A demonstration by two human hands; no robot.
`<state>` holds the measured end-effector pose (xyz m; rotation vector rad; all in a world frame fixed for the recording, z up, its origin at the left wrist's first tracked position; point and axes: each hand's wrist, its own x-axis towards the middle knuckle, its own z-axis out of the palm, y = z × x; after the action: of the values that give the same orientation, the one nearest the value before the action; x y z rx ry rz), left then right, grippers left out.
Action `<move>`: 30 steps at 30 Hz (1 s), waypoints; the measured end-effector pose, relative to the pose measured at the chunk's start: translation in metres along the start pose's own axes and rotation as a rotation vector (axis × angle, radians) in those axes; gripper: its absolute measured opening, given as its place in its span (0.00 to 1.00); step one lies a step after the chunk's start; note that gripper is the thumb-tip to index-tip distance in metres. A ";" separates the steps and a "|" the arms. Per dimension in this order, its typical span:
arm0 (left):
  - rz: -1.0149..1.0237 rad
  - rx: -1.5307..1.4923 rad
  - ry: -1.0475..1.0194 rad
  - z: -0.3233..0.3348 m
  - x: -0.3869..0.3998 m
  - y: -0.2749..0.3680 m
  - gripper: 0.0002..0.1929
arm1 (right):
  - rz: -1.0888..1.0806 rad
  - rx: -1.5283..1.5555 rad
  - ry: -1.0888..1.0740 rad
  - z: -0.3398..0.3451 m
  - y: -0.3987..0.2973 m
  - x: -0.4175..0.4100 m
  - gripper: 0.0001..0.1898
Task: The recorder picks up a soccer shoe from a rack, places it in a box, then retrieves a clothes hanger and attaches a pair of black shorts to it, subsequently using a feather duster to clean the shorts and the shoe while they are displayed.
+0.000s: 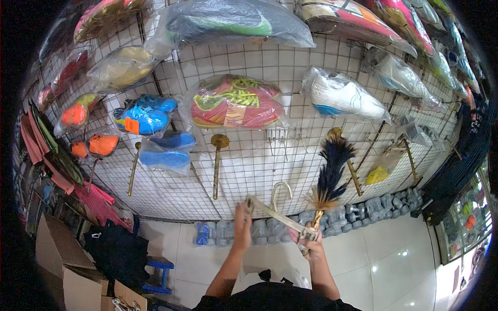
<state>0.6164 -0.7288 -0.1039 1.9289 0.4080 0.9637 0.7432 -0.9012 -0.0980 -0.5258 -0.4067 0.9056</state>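
In front of me, a cream plastic clip hanger [277, 214] slants down to the right, its hook pointing up. The fingers of my left hand [243, 227] are at its left end and seem to hold the clip there. My right hand [312, 245] grips the hanger's right clip together with the handle of a feather duster [334, 167]. The duster's dark feathers stand upright, with a tan tuft below them. Behind both hands is a white wire grid wall [249, 163].
Plastic-wrapped shoes, among them a red pair [237, 103] and a white shoe [346, 95], hang on the grid. Brass display arms [216, 167] jut out. Wrapped grey dumbbells [358, 215] line the floor. Cardboard boxes [83, 287] and a blue stool [160, 264] stand left.
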 end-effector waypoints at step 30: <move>-0.796 -1.430 0.202 -0.030 0.017 -0.012 0.33 | 0.122 -1.496 0.291 -0.029 0.049 -0.062 0.19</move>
<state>0.6057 -0.6949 -0.0979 0.3007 0.3721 0.5722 0.6933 -0.9350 -0.1569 -2.0341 -0.7553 0.4792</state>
